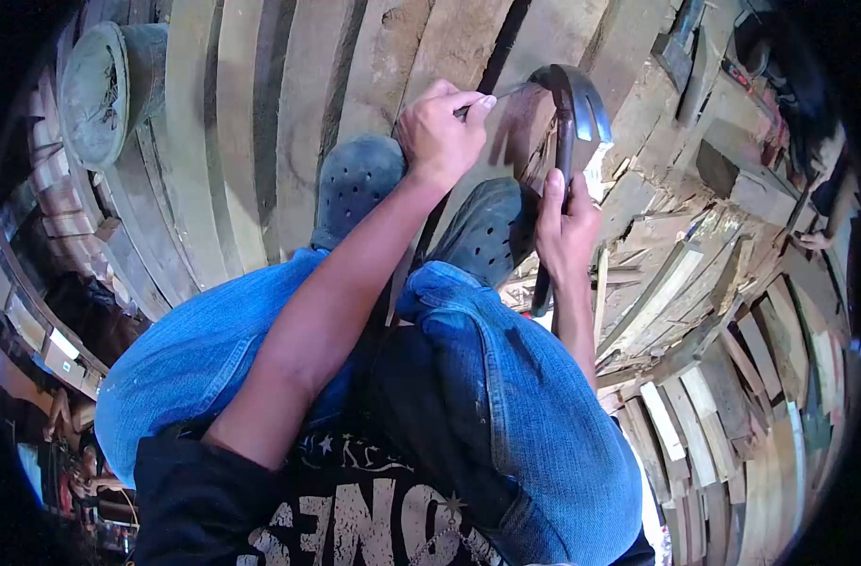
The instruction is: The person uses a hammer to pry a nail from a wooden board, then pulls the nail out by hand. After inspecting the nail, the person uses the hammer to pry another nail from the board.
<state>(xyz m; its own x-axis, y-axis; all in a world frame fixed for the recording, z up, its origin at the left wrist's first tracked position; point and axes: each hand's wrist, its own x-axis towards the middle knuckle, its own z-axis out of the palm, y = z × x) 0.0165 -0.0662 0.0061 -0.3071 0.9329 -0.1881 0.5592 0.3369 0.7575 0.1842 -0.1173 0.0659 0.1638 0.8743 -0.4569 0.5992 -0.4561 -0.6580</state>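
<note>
My left hand (442, 132) is closed in a pinch round a thin metal rod (512, 91), over the wooden planks (378, 71). The rod points right, and its far end meets the face side of a claw hammer (564, 141) in this view. Wrapped round the hammer's dark handle is my right hand (568, 222), with the claws turned to the right. Below the hammer head, a splintered plank edge (543, 146) shows. Dark clogs with holes (359, 184) are on my feet, on the planks between my hands and knees.
A dusty bucket (95, 94) lies at the upper left. Broken wood scraps (666, 283) cover the ground at right, with stacked wood pieces (704, 424) below. A dark metal tool (676, 57) lies at the upper right. Another person's hand (812, 239) shows at the right edge.
</note>
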